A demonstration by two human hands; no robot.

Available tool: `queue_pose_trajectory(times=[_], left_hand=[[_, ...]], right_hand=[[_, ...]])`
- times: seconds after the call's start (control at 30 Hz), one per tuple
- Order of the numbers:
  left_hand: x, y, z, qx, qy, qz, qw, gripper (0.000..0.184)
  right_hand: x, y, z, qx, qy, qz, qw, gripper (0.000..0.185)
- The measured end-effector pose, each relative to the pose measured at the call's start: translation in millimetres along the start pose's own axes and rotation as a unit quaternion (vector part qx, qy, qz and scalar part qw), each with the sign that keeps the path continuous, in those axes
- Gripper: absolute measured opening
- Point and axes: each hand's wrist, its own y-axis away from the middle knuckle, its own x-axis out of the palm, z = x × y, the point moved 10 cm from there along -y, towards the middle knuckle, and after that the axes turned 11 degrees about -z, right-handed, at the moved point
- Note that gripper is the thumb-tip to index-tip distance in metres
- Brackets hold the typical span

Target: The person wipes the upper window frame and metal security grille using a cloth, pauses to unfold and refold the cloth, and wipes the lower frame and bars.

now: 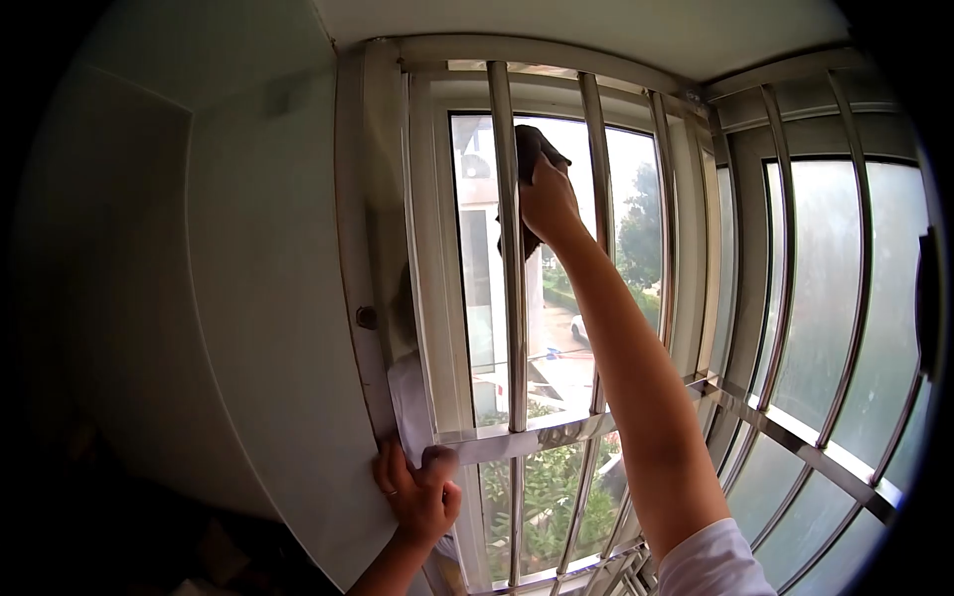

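On my feed, the cloth (530, 149) in the right hand (549, 204) reads dark brown, almost black. I see silvery grey bars (516, 348) with bright streaks beside that hand, and an off-white window frame (434, 248) to its left. The sleeve (711, 566) below it is pale white with a lavender tint; the panes (825, 288) to its right are milky blue-green. Left of the left hand (415, 502), I get a dull grey-green wall (258, 298) crossed by a thin pale line; to that hand's right, green foliage (545, 492).
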Motion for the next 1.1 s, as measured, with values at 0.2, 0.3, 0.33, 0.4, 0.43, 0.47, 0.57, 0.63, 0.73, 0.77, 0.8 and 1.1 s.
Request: queue_pose_trajectory(times=[0.2,0.3,0.33,0.4,0.43,0.47,0.57,0.63,0.73,0.77,0.8,1.1], left_hand=[[2,2,2,-0.014,-0.001,0.007,1.000,0.038],[1,2,3,-0.015,0.004,-0.001,1.000,0.041],[1,2,2,-0.010,0.005,-0.006,1.000,0.041],[-1,2,1,-0.009,0.005,-0.013,1.000,0.042],[0,1,1,-0.013,0.009,-0.004,1.000,0.043],[1,-1,1,-0.016,0.014,0.006,1.000,0.043],[1,-1,-1,-0.012,0.003,0.003,1.000,0.044],[1,1,0,-0.010,0.001,-0.005,1.000,0.044],[3,5,0,-0.009,0.001,0.004,1.000,0.044],[3,6,2,-0.010,0.001,0.001,1.000,0.039],[3,5,2,-0.012,0.000,-0.001,1.000,0.034],[1,3,0,-0.002,-0.011,0.004,1.000,0.034]], right_hand=[[-3,-28,-2,0.074,0.026,-0.107,0.991,0.042],[-2,-56,-5,0.000,0.137,-0.182,0.974,0.029],[4,-63,-6,0.004,0.161,-0.154,0.975,0.029],[8,-63,5,-0.018,0.184,-0.161,0.969,0.028],[12,-60,18,-0.060,0.162,-0.142,0.975,0.028],[16,-55,31,-0.101,0.141,-0.123,0.977,0.028],[27,-49,57,-0.158,0.135,-0.180,0.962,0.025],[43,-52,59,-0.167,0.150,-0.118,0.967,0.025],[43,-30,90,-0.362,0.132,-0.193,0.902,0.023],[51,-28,94,-0.375,0.142,-0.192,0.896,0.020],[50,-29,94,-0.376,0.143,-0.193,0.895,0.020],[25,-46,48,-0.251,0.231,-0.188,0.921,0.026]])
